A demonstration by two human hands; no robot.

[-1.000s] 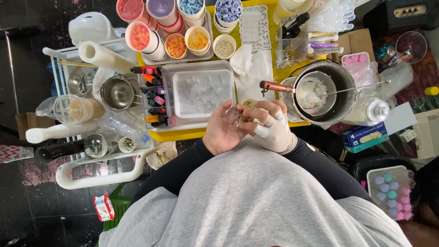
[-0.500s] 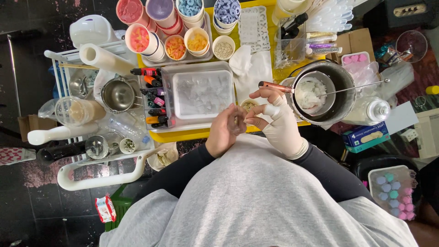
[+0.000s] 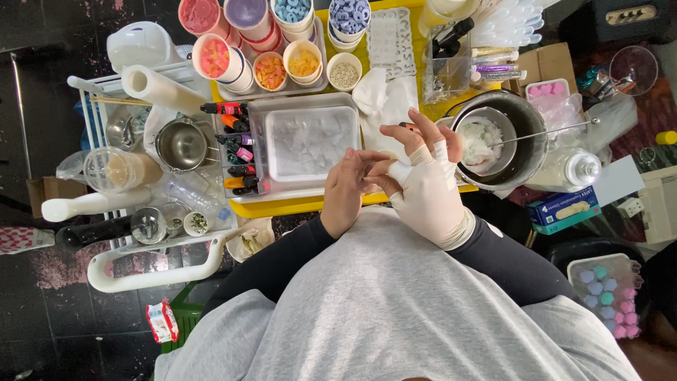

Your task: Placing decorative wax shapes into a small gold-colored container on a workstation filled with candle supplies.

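Latex glove (image 3: 430, 201), cream, on right hand (image 3: 423, 176); long axis runs from cuff near the grey shirt (image 3: 395, 303) up toward the fingers, which point to the far side of the counter (image 3: 296, 206). Left hand (image 3: 349, 190), bare, fingers curled and pinching the glove at the right thumb base. Right hand half open, fingers spread; what it holds, if anything, cannot be told.
Blue box (image 3: 560, 209), oblong, right of the metal pot (image 3: 518, 137). Red-and-white packet (image 3: 162, 321) on dark floor (image 3: 42, 303), lower left. Row of small dye bottles (image 3: 236, 148) beside clear tray (image 3: 307, 141). Round tubs (image 3: 271, 70) of coloured pieces at far edge. Counter yellow, crowded.
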